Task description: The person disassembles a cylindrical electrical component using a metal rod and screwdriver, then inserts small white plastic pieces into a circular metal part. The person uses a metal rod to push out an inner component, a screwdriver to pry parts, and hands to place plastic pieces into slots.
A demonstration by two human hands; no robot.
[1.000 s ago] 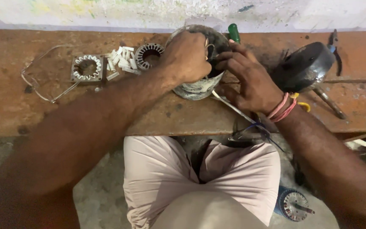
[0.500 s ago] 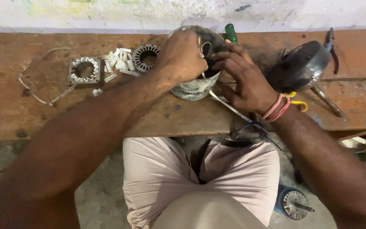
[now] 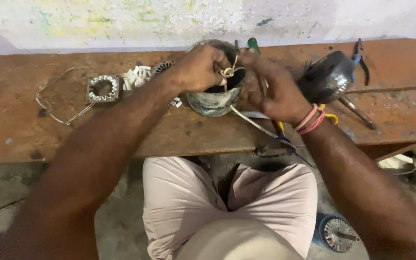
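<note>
On bench centre | left hand (image 3: pixel 201 67) gripping metal motor housing (image 3: pixel 215 98) rim, right hand (image 3: pixel 270 89) pinching pale cord (image 3: pixel 228 72) at its top | left: square stator (image 3: pixel 103 88), wire loop (image 3: pixel 54 103) | right: dark motor cover (image 3: pixel 327 77), pliers (image 3: pixel 360 58).

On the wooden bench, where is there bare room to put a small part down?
The bench is bare at its far left, beyond the wire loop, and along the front edge below the square stator. Another bare patch lies at the right end, past the pliers. The middle is crowded: both hands hold the motor housing.
</note>
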